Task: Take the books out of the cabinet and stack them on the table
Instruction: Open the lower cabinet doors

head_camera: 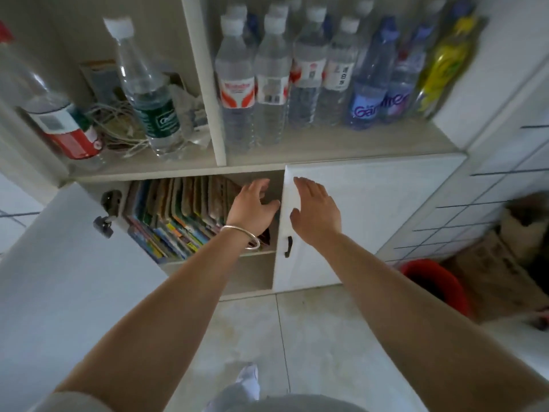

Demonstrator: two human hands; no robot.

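Observation:
A row of colourful books (178, 215) stands upright and leaning in the low cabinet compartment (255, 275), whose left door (68, 263) is swung open. My left hand (252, 208), with a silver bangle on the wrist, reaches into the compartment at the right end of the row, fingers spread over the last books and holding nothing. My right hand (316, 214) hovers flat and open in front of the closed right door (371, 221), just above its black handle (288, 246). No table is in view.
The shelf above holds many plastic bottles (297, 84), a tangle of cords (118, 126) and crumpled paper. A red bucket (436, 283) and a sack (505, 257) stand on the tiled floor at right. My foot (248, 379) is on the floor below.

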